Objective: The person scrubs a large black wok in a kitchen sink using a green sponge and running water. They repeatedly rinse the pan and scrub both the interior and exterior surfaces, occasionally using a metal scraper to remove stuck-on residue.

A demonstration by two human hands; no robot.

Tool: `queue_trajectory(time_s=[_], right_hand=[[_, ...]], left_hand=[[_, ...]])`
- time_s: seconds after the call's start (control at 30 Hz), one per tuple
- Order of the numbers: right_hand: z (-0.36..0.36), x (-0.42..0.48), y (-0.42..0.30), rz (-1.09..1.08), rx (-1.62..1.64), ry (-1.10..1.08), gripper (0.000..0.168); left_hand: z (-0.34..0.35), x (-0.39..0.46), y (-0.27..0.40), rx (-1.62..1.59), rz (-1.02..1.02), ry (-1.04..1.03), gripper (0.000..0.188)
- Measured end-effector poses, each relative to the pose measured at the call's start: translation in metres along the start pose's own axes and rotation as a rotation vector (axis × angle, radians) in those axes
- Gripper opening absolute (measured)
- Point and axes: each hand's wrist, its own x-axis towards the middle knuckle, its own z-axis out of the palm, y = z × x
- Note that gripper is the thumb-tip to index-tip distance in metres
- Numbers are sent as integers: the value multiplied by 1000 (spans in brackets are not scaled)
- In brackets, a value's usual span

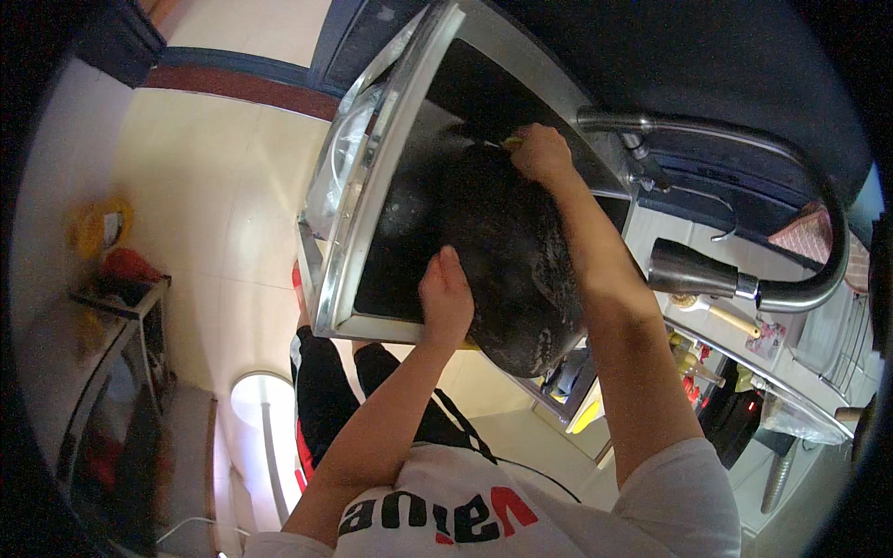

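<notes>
A large blackened wok or pan (509,258) lies tilted across a dark-bottomed sink (391,272) with a metal rim, its near end overhanging the front edge. My left hand (446,300) grips its left side, thumb pointing away from me. Over the far end of the pan, my right hand (542,155) is closed in a fist around a small yellowish thing (513,144). Most of that thing is hidden by the fingers, so its kind is unclear. Dark surfaces blend together, and the pan's far outline is hard to make out.
A gooseneck faucet (802,160) arches over the right counter, its spray head (691,268) close to my right forearm. Beyond lie a wooden-handled brush (729,319) and a wire rack (848,349). A clear plastic bag (342,167) hangs left of the sink; a white cylindrical bin (244,404) stands on the floor.
</notes>
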Motion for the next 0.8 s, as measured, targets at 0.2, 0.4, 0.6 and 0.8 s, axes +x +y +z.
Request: queue_trajectory(time_s=[0.2, 0.4, 0.6, 0.8], right_hand=[[-5, -111, -28, -273, 127, 280, 17], [5, -172, 19, -229, 418, 461, 17], [26, -54, 51, -189, 330, 436, 22], [25, -65, 45, -206, 300, 464, 25]], left_hand=[[1, 8, -22, -253, -68, 17, 33], [1, 4, -9, -172, -66, -32, 36], [4, -1, -2, -85, -34, -1, 36], [10, 1, 8, -263, -137, 41, 39]])
